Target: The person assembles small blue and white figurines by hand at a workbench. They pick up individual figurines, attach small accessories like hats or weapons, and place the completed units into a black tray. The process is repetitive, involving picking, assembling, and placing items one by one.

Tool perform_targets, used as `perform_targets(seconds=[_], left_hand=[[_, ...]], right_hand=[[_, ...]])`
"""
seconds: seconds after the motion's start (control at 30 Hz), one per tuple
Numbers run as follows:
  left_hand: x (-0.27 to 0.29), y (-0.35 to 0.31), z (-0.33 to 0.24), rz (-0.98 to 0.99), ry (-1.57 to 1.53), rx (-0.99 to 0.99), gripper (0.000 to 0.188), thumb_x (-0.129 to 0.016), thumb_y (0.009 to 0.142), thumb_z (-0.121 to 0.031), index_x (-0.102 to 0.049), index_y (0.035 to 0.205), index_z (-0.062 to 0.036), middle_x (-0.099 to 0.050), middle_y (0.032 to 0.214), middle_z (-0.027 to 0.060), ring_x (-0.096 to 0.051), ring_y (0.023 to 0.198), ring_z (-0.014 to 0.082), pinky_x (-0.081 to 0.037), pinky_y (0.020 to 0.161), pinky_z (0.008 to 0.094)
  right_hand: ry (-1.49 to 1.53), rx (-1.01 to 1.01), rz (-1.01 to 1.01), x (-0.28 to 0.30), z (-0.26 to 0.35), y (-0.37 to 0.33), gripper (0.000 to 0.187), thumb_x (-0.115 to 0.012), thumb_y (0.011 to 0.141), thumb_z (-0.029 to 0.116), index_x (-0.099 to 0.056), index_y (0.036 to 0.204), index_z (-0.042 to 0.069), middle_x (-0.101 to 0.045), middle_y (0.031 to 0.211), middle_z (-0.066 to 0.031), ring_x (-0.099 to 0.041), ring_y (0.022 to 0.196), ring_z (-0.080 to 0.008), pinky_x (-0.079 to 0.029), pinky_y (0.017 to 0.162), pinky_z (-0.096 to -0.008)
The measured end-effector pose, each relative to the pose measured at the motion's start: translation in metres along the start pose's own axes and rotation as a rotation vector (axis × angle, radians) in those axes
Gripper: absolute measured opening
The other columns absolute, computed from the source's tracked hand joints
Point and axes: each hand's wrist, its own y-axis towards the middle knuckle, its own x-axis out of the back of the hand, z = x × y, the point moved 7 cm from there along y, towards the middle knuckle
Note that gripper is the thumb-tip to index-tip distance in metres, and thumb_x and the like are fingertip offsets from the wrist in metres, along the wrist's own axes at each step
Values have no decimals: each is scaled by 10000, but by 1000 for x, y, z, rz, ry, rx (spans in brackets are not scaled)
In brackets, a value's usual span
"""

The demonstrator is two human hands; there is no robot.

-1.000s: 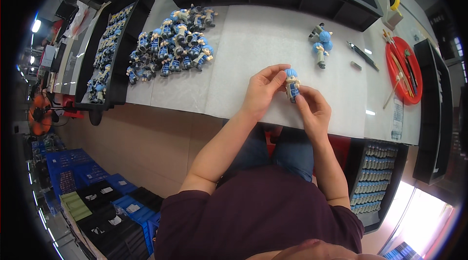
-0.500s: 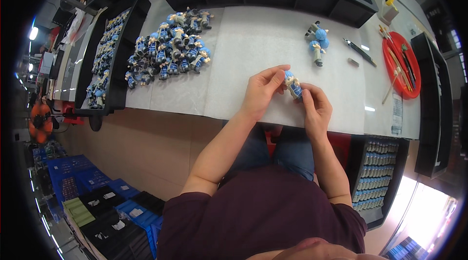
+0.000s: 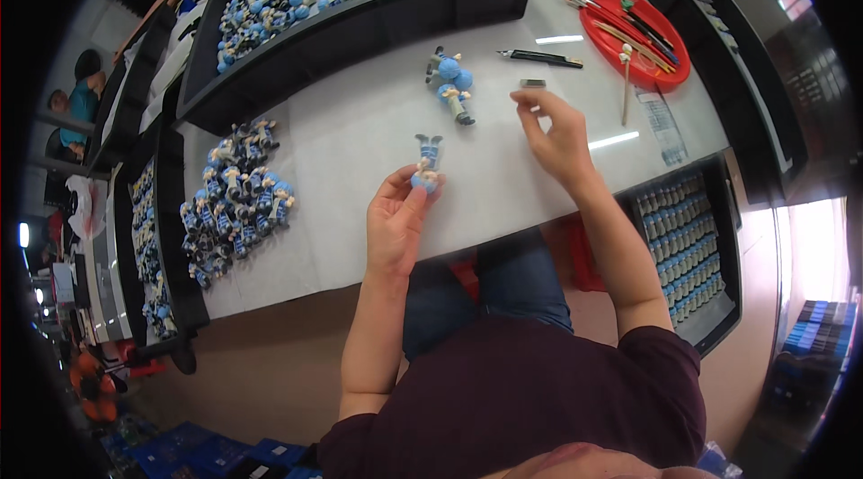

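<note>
My left hand (image 3: pixel 395 223) is closed on a small figurine (image 3: pixel 429 155) with a light blue head and blue-and-grey clothes. Thumb and fingers pinch its head, and its legs point away from me. Over the right part of the table, my right hand (image 3: pixel 559 133) holds nothing that I can see, its thumb and forefinger slightly apart. Just beyond those fingertips lies a small grey block (image 3: pixel 533 83). Two or so similar blue-headed figurines (image 3: pixel 457 102) lie together between my hands, farther off. Past the block is a black craft knife or pen (image 3: pixel 542 58).
A heap of figurines (image 3: pixel 235 191) covers the table's left. Black trays of figurines stand at the back (image 3: pixel 378 30), far left (image 3: pixel 164 236) and lower right (image 3: pixel 683 245). A red dish (image 3: pixel 614 7) holds brushes and sticks; beside it lies a thin stick (image 3: pixel 627 93).
My right hand has let go of the figurine and moved right toward the grey block. My left hand keeps the figurine, now turned head toward me. The view has swung to the right.
</note>
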Motion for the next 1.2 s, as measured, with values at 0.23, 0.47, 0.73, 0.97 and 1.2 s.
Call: perform_targets(seconds=[0.23, 0.47, 0.73, 0.97, 1.2], left_hand=[[4, -4, 7, 57, -77, -34, 304, -501, 857, -14, -396, 1140, 15, -497, 1152, 191, -535, 1044, 265, -458, 899, 336], [5, -3, 8, 51, -99, -2, 327, -526, 855, -51, -399, 1155, -20, -496, 1166, 181, -551, 1008, 241, -477, 816, 283], [2, -2, 6, 34, -74, -26, 276, -500, 839, 14, -431, 1106, 3, -499, 1144, 210, -553, 1003, 270, -476, 830, 295], [4, -1, 6, 24, -53, -66, 244, -533, 831, 8, -450, 1060, -8, -513, 1119, 197, -560, 991, 258, -489, 821, 278], [6, -1, 8, 10, -40, -56, 231, -530, 829, 20, -455, 1043, -20, -533, 1089, 170, -565, 980, 255, -493, 824, 281]], right_hand=[[-748, -129, -561, 114, -92, 33, 263, -597, 728, 80, -531, 979, 40, -618, 855, -149, -603, 791, -305, -462, 706, -390], [-506, -257, -477, 156, -124, 21, 175, -572, 756, 69, -621, 921, 103, -637, 843, -108, -602, 785, -340, -465, 686, -407], [-1482, 8, -13, 187, -101, 87, 148, -590, 736, 238, -689, 760, 129, -612, 744, -56, -531, 835, -208, -195, 960, -435], [-1511, 29, 214, 160, -132, 95, 209, -609, 689, 303, -688, 694, 109, -615, 747, -75, -494, 920, -234, -146, 1004, -445], [-1495, 49, 202, 159, -131, 92, 175, -593, 700, 264, -686, 689, 116, -617, 750, -65, -506, 907, -227, -164, 994, -443]])
